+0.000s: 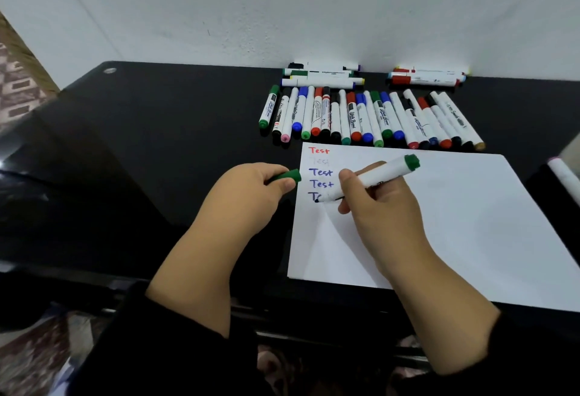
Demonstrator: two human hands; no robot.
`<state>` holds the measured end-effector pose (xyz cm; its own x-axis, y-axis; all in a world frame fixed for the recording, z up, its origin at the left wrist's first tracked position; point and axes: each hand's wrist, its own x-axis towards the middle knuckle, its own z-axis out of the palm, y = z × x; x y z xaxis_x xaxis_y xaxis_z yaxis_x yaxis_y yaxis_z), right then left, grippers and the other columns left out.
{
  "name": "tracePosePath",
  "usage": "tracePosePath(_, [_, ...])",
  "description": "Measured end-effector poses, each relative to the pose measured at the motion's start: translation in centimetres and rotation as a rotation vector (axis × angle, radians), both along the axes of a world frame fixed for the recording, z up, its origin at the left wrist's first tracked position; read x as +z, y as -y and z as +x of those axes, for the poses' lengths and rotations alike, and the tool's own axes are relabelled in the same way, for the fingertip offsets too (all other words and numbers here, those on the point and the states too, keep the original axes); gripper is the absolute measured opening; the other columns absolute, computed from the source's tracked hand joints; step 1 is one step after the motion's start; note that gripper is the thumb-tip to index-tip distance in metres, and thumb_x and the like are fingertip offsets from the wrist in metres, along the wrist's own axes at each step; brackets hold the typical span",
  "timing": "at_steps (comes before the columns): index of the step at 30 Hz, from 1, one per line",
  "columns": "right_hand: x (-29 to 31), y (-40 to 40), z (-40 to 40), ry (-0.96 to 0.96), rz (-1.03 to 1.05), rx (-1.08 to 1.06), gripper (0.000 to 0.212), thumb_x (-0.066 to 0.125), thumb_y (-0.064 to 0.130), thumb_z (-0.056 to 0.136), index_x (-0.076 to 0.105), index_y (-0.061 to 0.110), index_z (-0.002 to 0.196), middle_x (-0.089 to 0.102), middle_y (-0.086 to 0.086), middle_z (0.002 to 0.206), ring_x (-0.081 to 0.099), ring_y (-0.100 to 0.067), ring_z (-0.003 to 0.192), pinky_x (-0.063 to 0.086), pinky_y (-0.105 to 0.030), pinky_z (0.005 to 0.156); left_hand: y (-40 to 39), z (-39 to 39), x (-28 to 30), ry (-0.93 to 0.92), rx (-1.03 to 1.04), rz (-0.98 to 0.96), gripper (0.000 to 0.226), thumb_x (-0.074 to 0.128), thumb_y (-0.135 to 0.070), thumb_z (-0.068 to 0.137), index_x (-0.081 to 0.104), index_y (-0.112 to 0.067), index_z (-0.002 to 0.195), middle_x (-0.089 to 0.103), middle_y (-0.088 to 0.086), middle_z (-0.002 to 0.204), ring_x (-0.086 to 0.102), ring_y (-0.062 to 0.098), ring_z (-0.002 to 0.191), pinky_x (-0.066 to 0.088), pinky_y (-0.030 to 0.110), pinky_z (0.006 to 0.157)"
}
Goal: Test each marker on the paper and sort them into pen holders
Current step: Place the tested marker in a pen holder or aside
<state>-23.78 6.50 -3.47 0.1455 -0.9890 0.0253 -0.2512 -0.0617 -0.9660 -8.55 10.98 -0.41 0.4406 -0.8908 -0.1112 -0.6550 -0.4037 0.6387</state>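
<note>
Right hand (381, 204) is gripping a green-ended marker (379, 174) in a writing hold, nib down on the paper (439, 223). Its long axis runs diagonally: tip toward the lower left, green butt end up and to the right, past the knuckles. Left hand (248, 195) is curled around the green cap (287, 176), just left of the sheet's edge.

Counting what's written: four "Test" lines so far, one red, one very faint grey, two blue, plus a fifth just started under the nib.

Beyond both hands there's a row of markers (370, 118), roughly twenty, lying side by side. Behind that, two small stacks against the wall: four on the left (323, 74), about three on the right (428, 76), lying crosswise.
</note>
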Motion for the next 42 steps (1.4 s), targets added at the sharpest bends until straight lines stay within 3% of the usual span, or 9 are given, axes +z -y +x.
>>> tracePosePath(4, [-0.5, -0.1, 0.4, -0.076, -0.035, 0.010, 0.027, 0.058, 0.038, 0.090, 0.061, 0.011, 0.084, 0.067, -0.004, 0.077, 0.057, -0.003, 0.065, 0.038, -0.006, 0.052, 0.2, 0.0, -0.2, 0.018, -0.013, -0.014, 0.027, 0.048, -0.035, 0.096, 0.060, -0.034, 0.120, 0.044, -0.020, 0.069, 0.044, 0.000, 0.062, 0.034, 0.014, 0.055])
tracePosePath(11, [-0.5, -0.4, 1.0, -0.109, -0.053, 0.058, 0.024, 0.061, 0.036, 0.088, 0.062, 0.014, 0.078, 0.068, -0.010, 0.075, 0.060, -0.011, 0.067, 0.042, -0.018, 0.060, 0.3, 0.2, -0.2, 0.003, -0.011, -0.025, 0.030, 0.048, -0.035, 0.096, 0.058, -0.033, 0.124, 0.043, -0.021, 0.071, 0.042, -0.001, 0.063, 0.032, 0.012, 0.055])
tracePosePath(17, [-0.5, -0.2, 0.5, -0.102, -0.068, 0.003, 0.023, 0.057, 0.034, 0.090, 0.055, 0.016, 0.077, 0.064, -0.005, 0.072, 0.056, -0.008, 0.064, 0.038, -0.012, 0.054, -0.1, 0.3, -0.2, -0.017, -0.011, -0.017, 0.029, 0.048, -0.037, 0.095, 0.058, -0.034, 0.123, 0.048, -0.019, 0.072, 0.050, 0.002, 0.065, 0.039, 0.016, 0.058])
tracePosePath(23, [-0.6, -0.2, 0.4, -0.108, -0.055, 0.043, 0.024, 0.060, 0.030, 0.089, 0.055, 0.013, 0.073, 0.056, 0.002, 0.062, 0.051, -0.002, 0.055, 0.037, -0.009, 0.050, 0.1, 0.0, -0.1, -0.003, -0.022, -0.017, 0.030, 0.047, -0.037, 0.096, 0.058, -0.034, 0.124, 0.045, -0.020, 0.071, 0.048, 0.001, 0.065, 0.036, 0.014, 0.058])
tracePosePath(28, [-0.3, 0.2, -0.1, -0.041, -0.022, -0.036, 0.025, 0.060, 0.034, 0.089, 0.055, 0.014, 0.074, 0.059, 0.002, 0.065, 0.051, 0.002, 0.054, 0.036, -0.006, 0.049, 0.1, -0.1, -0.1, -0.001, -0.027, -0.019, 0.030, 0.047, -0.036, 0.096, 0.058, -0.033, 0.124, 0.043, -0.020, 0.070, 0.042, -0.001, 0.062, 0.032, 0.011, 0.057])
tracePosePath(34, [-0.6, 0.1, 0.0, -0.101, -0.039, 0.013, 0.024, 0.060, 0.034, 0.089, 0.058, 0.013, 0.076, 0.059, 0.005, 0.063, 0.052, 0.003, 0.055, 0.036, -0.006, 0.050, 0.1, -0.2, -0.1, -0.007, -0.022, -0.020, 0.028, 0.048, -0.035, 0.096, 0.059, -0.034, 0.122, 0.044, -0.019, 0.070, 0.044, 0.000, 0.062, 0.034, 0.013, 0.057])
tracePosePath(39, [-0.7, 0.1, -0.1, -0.096, -0.064, -0.016, 0.024, 0.060, 0.033, 0.089, 0.057, 0.012, 0.079, 0.060, -0.002, 0.067, 0.054, -0.008, 0.061, 0.036, -0.010, 0.050, 0.1, -0.4, -0.1, -0.004, -0.033, -0.017, 0.030, 0.047, -0.036, 0.096, 0.057, -0.034, 0.124, 0.043, -0.021, 0.072, 0.044, -0.001, 0.065, 0.032, 0.012, 0.056])
tracePosePath(42, [-0.7, 0.0, -0.1, -0.100, -0.057, -0.001, 0.023, 0.060, 0.033, 0.089, 0.058, 0.013, 0.077, 0.059, 0.001, 0.064, 0.052, -0.002, 0.055, 0.037, -0.009, 0.049, 0.2, -0.4, -0.2, -0.006, -0.033, -0.015, 0.030, 0.048, -0.036, 0.096, 0.058, -0.034, 0.124, 0.044, -0.022, 0.072, 0.045, -0.002, 0.066, 0.033, 0.012, 0.057])
